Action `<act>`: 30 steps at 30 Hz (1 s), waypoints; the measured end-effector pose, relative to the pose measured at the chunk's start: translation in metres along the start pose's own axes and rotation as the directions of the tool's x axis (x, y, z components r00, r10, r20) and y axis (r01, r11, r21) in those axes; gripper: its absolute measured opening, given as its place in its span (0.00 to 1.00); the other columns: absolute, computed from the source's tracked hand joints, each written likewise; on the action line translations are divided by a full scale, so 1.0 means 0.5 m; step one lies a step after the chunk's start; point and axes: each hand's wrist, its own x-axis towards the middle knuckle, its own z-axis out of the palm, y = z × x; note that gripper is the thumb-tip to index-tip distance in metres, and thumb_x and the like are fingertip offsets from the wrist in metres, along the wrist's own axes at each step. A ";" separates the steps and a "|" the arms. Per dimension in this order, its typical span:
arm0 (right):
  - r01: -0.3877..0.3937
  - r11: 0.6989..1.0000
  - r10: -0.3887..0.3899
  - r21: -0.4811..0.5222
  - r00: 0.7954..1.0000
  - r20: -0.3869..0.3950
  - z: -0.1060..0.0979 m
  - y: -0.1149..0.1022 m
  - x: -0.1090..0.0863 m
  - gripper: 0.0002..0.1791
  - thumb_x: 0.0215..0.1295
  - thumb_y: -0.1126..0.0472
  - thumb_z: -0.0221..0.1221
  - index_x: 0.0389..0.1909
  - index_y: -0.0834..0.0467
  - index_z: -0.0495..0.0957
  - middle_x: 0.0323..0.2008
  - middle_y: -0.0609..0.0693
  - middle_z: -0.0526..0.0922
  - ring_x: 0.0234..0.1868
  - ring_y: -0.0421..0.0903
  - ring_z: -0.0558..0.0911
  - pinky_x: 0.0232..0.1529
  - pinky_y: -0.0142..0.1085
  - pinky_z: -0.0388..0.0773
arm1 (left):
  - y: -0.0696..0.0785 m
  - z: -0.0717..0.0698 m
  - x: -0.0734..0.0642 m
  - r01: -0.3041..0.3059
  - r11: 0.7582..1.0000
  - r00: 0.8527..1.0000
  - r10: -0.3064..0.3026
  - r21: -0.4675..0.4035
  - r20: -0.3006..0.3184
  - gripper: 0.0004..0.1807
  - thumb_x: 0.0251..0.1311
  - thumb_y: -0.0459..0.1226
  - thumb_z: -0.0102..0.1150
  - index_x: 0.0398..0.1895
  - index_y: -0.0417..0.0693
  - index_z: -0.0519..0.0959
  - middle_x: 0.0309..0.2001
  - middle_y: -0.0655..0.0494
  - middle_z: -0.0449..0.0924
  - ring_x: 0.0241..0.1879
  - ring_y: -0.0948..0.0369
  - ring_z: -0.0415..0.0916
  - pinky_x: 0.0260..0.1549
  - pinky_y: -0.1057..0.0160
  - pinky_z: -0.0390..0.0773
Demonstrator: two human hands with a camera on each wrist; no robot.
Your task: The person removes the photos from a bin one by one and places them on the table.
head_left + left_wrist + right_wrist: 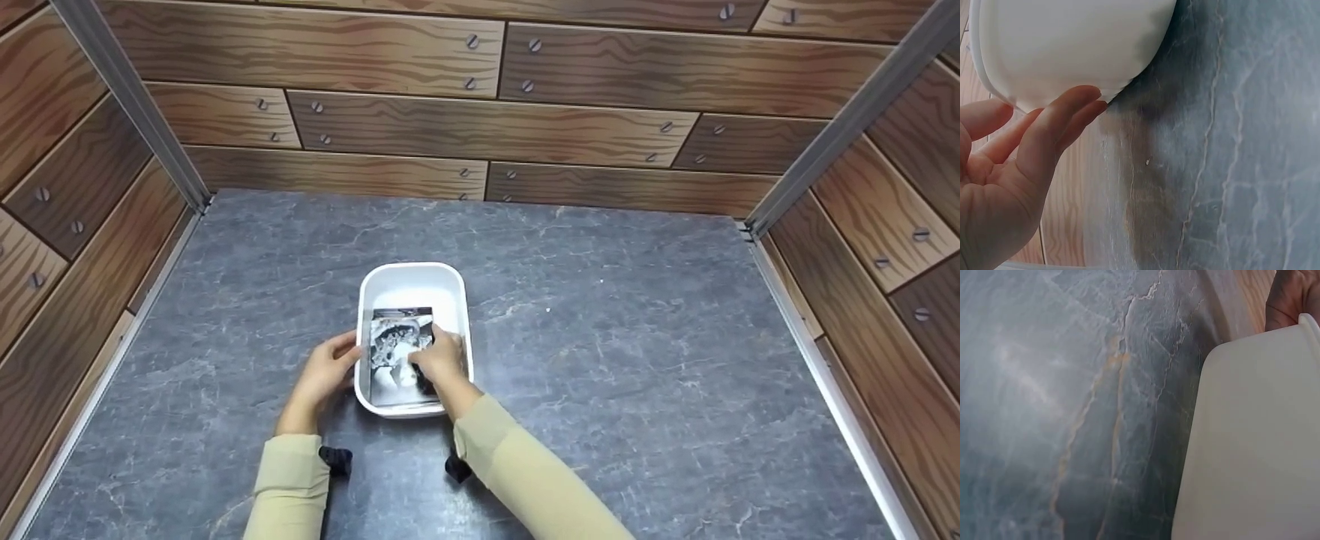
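A white plastic tub (412,279) with rounded corners stands on the grey floor. Inside it, toward the near end, lie black-and-white printed pictures (390,341), with the edge of another showing behind the top one. My left hand (326,375) holds the tub's left side. In the left wrist view its thumb meets the rim while the bent fingers (1053,126) rest against the outer wall. Reaching over the right rim, my right hand (442,360) grips the pictures at their right side, thumb on top. Its other fingertips are hidden; in the right wrist view the tub wall covers them.
Marbled grey floor (637,360) surrounds the tub. Wood-plank-patterned walls (390,124) close off the back and both sides, with metal posts (847,112) at the corners. Small white specks (547,310) lie right of the tub. Black wrist devices (337,460) sit below both sleeves.
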 end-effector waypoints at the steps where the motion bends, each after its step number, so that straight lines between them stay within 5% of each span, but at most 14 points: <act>1: 0.005 1.000 -0.005 0.004 1.000 0.002 -0.001 0.000 0.000 0.43 0.44 0.69 0.67 0.67 0.64 0.67 0.63 0.65 0.66 0.64 0.59 0.67 0.66 0.44 0.67 | 0.001 0.001 0.000 -0.005 1.000 1.000 0.005 0.007 -0.003 0.24 0.71 0.29 0.46 0.68 0.30 0.63 0.62 0.28 0.68 0.51 0.52 0.76 0.39 0.59 0.84; 16: 0.102 0.994 -0.099 0.046 0.994 -0.046 -0.008 0.005 -0.004 0.37 0.46 0.72 0.59 0.65 0.60 0.71 0.63 0.64 0.72 0.64 0.58 0.70 0.62 0.46 0.71 | -0.004 0.000 0.001 -0.011 1.000 1.000 0.012 0.006 -0.020 0.24 0.70 0.29 0.47 0.67 0.29 0.63 0.62 0.28 0.68 0.50 0.53 0.76 0.38 0.57 0.85; 22: 0.158 0.983 -0.149 0.091 0.984 -0.097 -0.007 0.005 -0.005 0.34 0.47 0.73 0.61 0.61 0.56 0.75 0.51 0.57 0.78 0.49 0.51 0.78 0.48 0.39 0.78 | -0.005 0.000 0.002 -0.018 1.000 1.000 0.018 0.000 -0.021 0.24 0.70 0.29 0.46 0.67 0.29 0.63 0.62 0.28 0.69 0.50 0.53 0.76 0.38 0.57 0.84; 26: 0.134 0.971 -0.124 0.198 0.990 -0.064 -0.005 0.008 -0.003 0.34 0.50 0.75 0.61 0.62 0.55 0.75 0.38 0.52 0.78 0.36 0.44 0.76 0.34 0.31 0.77 | -0.008 0.000 0.002 -0.017 1.000 0.999 0.017 -0.006 -0.032 0.23 0.70 0.29 0.46 0.67 0.29 0.64 0.61 0.28 0.70 0.47 0.53 0.77 0.38 0.57 0.84; 30: 0.116 0.949 -0.099 0.293 0.993 -0.070 -0.003 0.007 -0.002 0.28 0.52 0.74 0.63 0.58 0.57 0.77 0.34 0.54 0.80 0.32 0.43 0.76 0.31 0.31 0.76 | -0.009 0.001 0.001 -0.015 1.000 0.999 0.014 -0.010 -0.030 0.23 0.70 0.29 0.47 0.67 0.29 0.64 0.61 0.29 0.70 0.48 0.54 0.77 0.40 0.56 0.84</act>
